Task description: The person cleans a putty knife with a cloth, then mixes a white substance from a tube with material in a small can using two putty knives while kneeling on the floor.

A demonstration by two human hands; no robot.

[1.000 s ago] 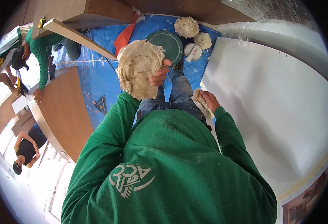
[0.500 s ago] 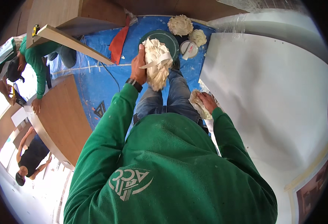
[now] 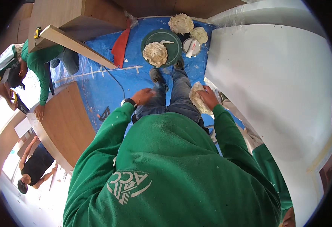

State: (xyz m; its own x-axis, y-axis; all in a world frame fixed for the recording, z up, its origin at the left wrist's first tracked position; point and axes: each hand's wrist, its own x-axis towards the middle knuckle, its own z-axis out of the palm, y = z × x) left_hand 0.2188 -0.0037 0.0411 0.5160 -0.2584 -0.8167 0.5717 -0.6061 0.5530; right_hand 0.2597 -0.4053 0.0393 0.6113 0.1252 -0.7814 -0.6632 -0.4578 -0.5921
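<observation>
My right hand (image 3: pixel 209 97) is closed on a crumpled off-white cloth (image 3: pixel 199 99), held beside my right thigh. My left hand (image 3: pixel 143 96) holds no visible thing and hovers in front of my left thigh; its fingers are smeared by motion. Beyond my shoes, a ruffled cream piece (image 3: pixel 155 54), shaped like a big flower, lies in a round dark green basin (image 3: pixel 174 56). A pale strip (image 3: pixel 167 41) rests in the basin beside it. Two more ruffled cream pieces (image 3: pixel 181 24) (image 3: pixel 199 34) sit behind the basin, at its right.
Blue sheeting (image 3: pixel 94 81) covers the floor. A round tub (image 3: pixel 194 44) stands right of the basin; a red cloth (image 3: pixel 121 47) lies left. A white panel (image 3: pixel 268 83) bounds my right, a wooden panel (image 3: pixel 65 113) my left. People work at left; a green sleeve (image 3: pixel 270 162) shows behind me at right.
The ruffled cream piece has left my left hand and now lies in the basin with its strip. That hand has come back toward my thigh. A person's green sleeve has appeared at lower right.
</observation>
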